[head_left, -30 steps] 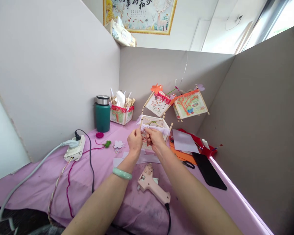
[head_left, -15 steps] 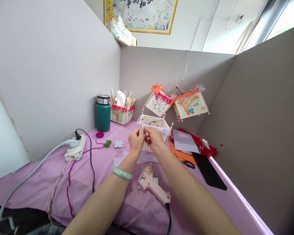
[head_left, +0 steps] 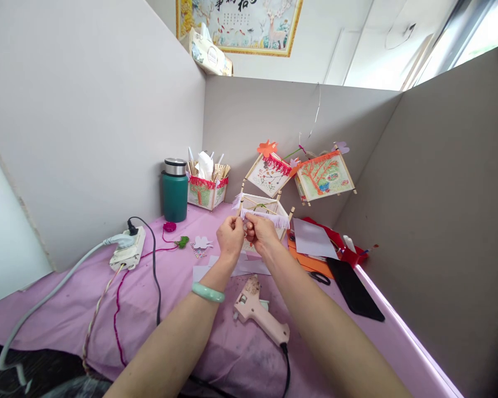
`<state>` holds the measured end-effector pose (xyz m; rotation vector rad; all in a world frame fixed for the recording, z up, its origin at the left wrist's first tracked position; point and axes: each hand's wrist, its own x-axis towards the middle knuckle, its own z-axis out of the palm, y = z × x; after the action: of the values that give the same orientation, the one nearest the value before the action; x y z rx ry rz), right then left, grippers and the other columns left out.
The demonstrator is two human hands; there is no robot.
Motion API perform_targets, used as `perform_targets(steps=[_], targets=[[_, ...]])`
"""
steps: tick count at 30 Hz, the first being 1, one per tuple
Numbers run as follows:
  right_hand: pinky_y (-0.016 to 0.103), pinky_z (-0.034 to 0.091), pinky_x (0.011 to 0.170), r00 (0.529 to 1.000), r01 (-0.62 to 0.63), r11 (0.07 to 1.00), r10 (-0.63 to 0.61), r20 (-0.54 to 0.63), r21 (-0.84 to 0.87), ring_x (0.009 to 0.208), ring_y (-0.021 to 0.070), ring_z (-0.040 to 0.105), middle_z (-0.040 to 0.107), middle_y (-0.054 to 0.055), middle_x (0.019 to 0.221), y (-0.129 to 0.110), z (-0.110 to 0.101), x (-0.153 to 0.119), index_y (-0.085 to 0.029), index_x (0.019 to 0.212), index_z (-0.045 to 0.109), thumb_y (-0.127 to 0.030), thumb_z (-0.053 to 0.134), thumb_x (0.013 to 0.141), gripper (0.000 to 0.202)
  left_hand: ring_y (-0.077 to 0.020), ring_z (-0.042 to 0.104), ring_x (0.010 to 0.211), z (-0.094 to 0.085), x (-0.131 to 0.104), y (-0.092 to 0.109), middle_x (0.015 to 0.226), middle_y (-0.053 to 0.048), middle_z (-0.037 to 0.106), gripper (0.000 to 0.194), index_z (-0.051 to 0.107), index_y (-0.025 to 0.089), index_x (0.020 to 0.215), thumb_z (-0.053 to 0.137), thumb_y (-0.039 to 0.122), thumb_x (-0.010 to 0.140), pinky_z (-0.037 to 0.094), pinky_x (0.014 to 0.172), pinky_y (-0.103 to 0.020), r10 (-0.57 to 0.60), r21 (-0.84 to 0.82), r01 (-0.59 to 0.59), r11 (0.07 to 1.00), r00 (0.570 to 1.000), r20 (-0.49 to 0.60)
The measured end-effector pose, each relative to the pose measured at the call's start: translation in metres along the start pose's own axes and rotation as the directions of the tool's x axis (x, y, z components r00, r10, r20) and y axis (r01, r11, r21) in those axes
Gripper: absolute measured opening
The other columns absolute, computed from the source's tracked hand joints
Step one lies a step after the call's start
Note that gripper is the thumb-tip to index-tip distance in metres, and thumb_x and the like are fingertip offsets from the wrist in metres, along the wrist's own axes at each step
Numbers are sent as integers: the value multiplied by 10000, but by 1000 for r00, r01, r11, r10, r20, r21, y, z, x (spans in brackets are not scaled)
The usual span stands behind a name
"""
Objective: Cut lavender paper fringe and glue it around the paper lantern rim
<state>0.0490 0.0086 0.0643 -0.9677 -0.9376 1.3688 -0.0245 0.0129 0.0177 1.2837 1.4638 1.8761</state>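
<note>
A box-shaped paper lantern (head_left: pixel 283 208) with wooden stick edges and a lilac paper fringe (head_left: pixel 269 219) along its top stands just beyond my hands. My left hand (head_left: pixel 230 239) is closed at the lantern's near left corner, its fingertips mostly hidden. Beside it, my right hand (head_left: pixel 262 233) pinches the same corner, thumb against the fringed edge. The two hands almost touch and cover much of the lantern's front. Below my wrists a pale pink hot glue gun (head_left: pixel 259 312) lies on the cloth. Lilac paper strips (head_left: pixel 249 265) lie under the hands.
A power strip (head_left: pixel 127 249) with cords, a green bottle (head_left: pixel 174 190) and a stick holder (head_left: pixel 207 190) are at left. Two decorated lanterns (head_left: pixel 324 174) hang behind. Scissors (head_left: pixel 318 277), coloured paper (head_left: pixel 315 239) and a black phone-like slab (head_left: pixel 356 290) lie at right.
Both hands stay at the lantern's corner with the same grip. The view has shifted very slightly; nothing else has visibly moved.
</note>
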Motion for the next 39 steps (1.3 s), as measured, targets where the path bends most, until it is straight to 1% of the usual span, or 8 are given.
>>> perform_targets(steps=[14,22,28,30,32,34,36,39], targets=[[138,201,320,999,-19,1000,19,-47,3,295,24,308,423,-103,383,-2,-1,-1,-186,613,424,-178,570,699,170,-132,538,517,-1,0,0,528,25,563,194,546,208,686,460,319,821,372,541,-234,4,-24,-5,1000,999,-50],[154,200,313,997,3,998,-9,-81,-69,290,29,292,379,-93,352,-4,2,-5,-183,521,403,-122,542,670,212,-146,594,553,3,0,2,579,2,623,267,627,181,803,606,443,755,406,554,-237,-28,-25,28,999,999,21],[196,210,333,989,91,974,-112,-94,-207,303,56,311,431,-74,386,-1,-7,-5,-188,548,477,-236,559,753,226,-154,605,590,7,5,-5,598,-20,636,215,642,174,749,579,379,764,415,538,-235,-31,-74,34,997,999,39],[217,286,382,950,215,862,-294,-106,-459,357,92,405,492,-45,423,0,-15,-6,-187,593,566,-315,571,775,222,-153,600,587,8,6,-7,590,-19,629,213,648,171,756,577,372,761,414,532,-234,-30,-84,33,996,999,41],[242,388,507,848,320,602,-526,-62,-731,503,147,546,593,-3,520,-1,-24,-10,-191,709,664,-349,571,794,202,-150,590,573,8,5,-8,579,-14,620,217,653,169,764,575,371,758,412,529,-233,-34,-86,37,996,999,39],[273,426,632,740,351,358,-673,23,-865,666,190,619,675,35,663,-3,-32,-13,-201,852,707,-336,529,840,223,-146,583,560,7,5,-7,572,-11,614,222,656,168,768,571,373,758,410,528,-233,-39,-82,42,996,999,38],[289,430,708,665,394,184,-733,141,-901,793,208,640,716,64,835,-6,-37,-14,-206,963,707,-295,474,885,262,-144,580,554,7,5,-7,569,-9,611,221,657,169,770,569,371,759,409,529,-233,-41,-73,44,996,998,39],[285,421,745,621,453,1,-718,315,-891,903,206,628,699,69,1038,-8,-40,-12,-219,1049,696,-246,441,913,290,-143,580,552,7,5,-6,568,-8,609,215,655,170,775,569,367,760,406,527,-231,-41,-64,44,997,998,40]])
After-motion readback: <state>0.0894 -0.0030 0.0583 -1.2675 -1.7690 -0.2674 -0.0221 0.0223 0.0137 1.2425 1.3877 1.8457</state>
